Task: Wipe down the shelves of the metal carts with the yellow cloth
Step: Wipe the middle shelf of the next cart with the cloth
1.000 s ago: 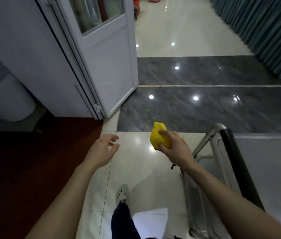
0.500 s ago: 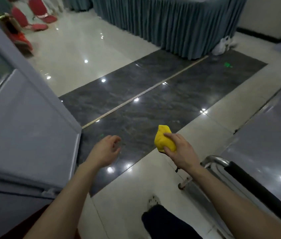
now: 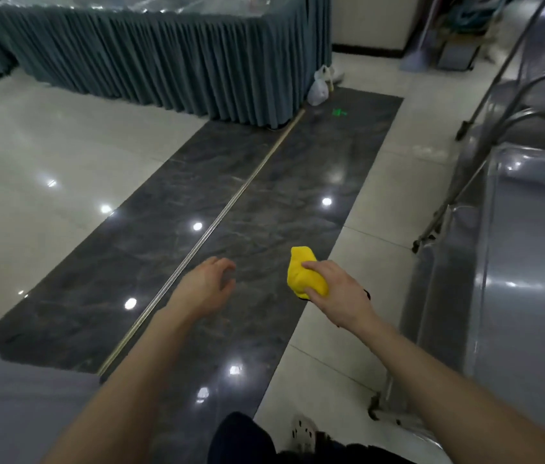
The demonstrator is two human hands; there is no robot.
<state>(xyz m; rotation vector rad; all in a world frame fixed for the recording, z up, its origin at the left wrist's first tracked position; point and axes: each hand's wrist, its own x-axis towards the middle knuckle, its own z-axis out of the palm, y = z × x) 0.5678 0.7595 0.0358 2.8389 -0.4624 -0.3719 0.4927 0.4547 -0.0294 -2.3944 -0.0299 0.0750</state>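
My right hand point(image 3: 338, 293) grips a bunched yellow cloth point(image 3: 302, 274), held in the air above the edge of the dark floor strip. My left hand point(image 3: 205, 286) hangs beside it with loosely curled fingers and holds nothing. A metal cart point(image 3: 529, 262) with a shiny grey top shelf stands at the right, close to my right arm. More cart frames with tubular rails point(image 3: 512, 92) stand behind it at the far right. Neither hand touches a cart.
A table with a pleated teal skirt point(image 3: 164, 58) stands at the back. A white plastic bag point(image 3: 319, 87) lies by its corner. A grey door panel point(image 3: 13, 406) fills the lower left. My shoe point(image 3: 302, 433) is on the pale tiles below.
The view has swung right, away from the door and toward the skirted table and carts. Both hands keep the same pose, the right one still gripping the cloth.
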